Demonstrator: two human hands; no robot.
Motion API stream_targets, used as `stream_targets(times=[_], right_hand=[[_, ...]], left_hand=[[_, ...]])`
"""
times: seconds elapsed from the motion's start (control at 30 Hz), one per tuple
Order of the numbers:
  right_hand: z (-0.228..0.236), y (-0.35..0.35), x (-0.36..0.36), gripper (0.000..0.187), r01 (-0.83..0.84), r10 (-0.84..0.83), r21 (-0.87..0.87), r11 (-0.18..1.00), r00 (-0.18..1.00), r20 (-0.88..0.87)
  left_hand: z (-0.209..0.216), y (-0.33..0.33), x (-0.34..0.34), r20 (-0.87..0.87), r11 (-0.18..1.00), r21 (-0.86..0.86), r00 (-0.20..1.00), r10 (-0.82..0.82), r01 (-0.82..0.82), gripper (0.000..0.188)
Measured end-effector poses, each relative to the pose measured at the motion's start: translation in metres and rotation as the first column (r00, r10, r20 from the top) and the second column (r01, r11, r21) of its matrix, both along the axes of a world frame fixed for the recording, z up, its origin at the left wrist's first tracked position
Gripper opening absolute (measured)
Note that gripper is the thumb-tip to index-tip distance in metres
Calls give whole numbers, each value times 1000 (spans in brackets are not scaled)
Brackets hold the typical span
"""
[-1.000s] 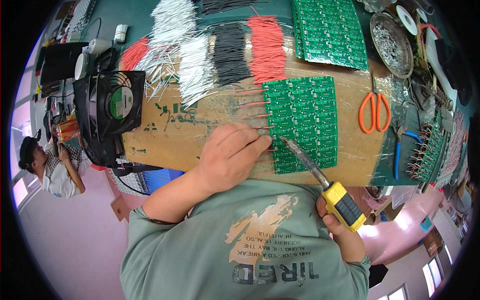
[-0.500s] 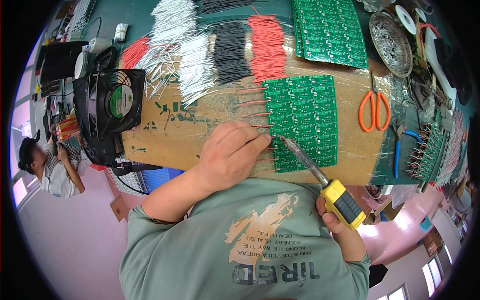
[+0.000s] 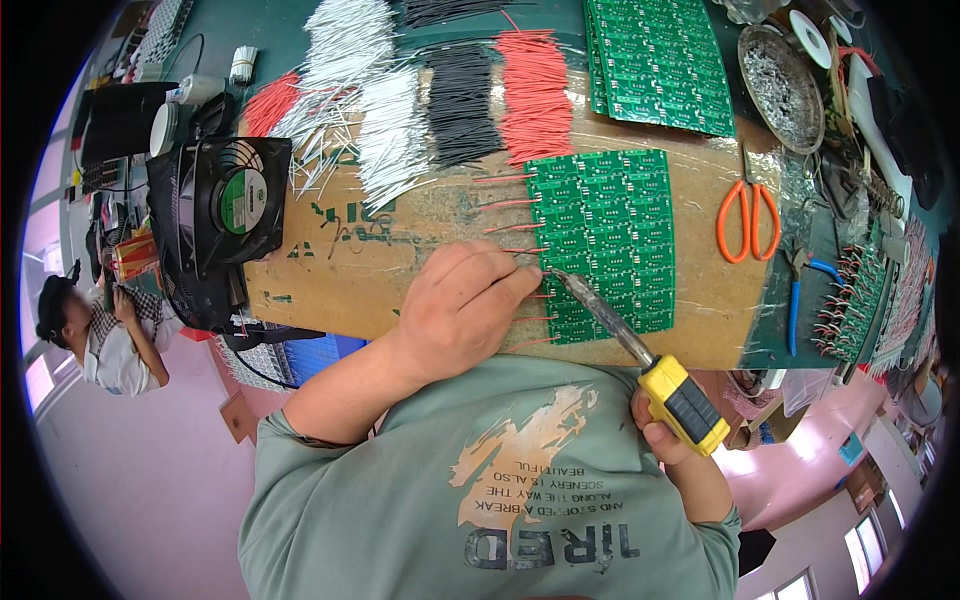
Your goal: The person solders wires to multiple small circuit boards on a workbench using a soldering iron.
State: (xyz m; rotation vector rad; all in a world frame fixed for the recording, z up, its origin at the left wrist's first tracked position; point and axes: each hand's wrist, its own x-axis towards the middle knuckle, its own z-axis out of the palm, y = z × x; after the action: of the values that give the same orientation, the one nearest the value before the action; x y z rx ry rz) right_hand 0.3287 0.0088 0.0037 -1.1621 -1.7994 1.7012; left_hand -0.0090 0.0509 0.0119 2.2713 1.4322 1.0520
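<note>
My left hand is closed in a pinch at the left edge of a green circuit board panel. Its fingertips grip a thin red wire, mostly hidden by the fingers. Other short red wires stick out leftward from that same edge, above and below the hand. My right hand is wrapped around the yellow and black handle of a soldering iron. The iron slants up and left, and its tip meets the board beside my left fingertips.
Bundles of white wires, black wires and red wires lie beyond the panel. A fan stands left. Rightward are orange-handled scissors, blue-handled cutters and a metal dish. Stacked panels lie behind.
The soldering iron's handle has shifted very slightly up and left, its tip staying by the left fingertips. Otherwise both hands and the board look the same.
</note>
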Motion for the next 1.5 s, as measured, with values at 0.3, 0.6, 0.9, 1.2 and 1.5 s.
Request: stream_targets(times=[0.3,0.6,0.9,1.2,1.5], right_hand=[[-8,-9,4,32,74,-80,-47,996,986,-147],[-8,-11,1,31,112,-130,-97,989,968,-213],[-11,-14,4,31,121,-148,-127,985,961,-233],[-8,-14,6,33,121,-161,-163,979,952,-262],[6,-8,13,40,17,-20,-30,999,996,-87]], left_hand=[[1,0,0,0,1000,-8,1000,0,0,39],[0,0,1,4,1000,-2,1000,4,-4,39],[-1,0,1,4,1000,8,1000,8,-8,38],[-2,0,2,21,1000,13,999,28,-28,36],[3,-16,5,0,1000,31,1000,-2,2,37]])
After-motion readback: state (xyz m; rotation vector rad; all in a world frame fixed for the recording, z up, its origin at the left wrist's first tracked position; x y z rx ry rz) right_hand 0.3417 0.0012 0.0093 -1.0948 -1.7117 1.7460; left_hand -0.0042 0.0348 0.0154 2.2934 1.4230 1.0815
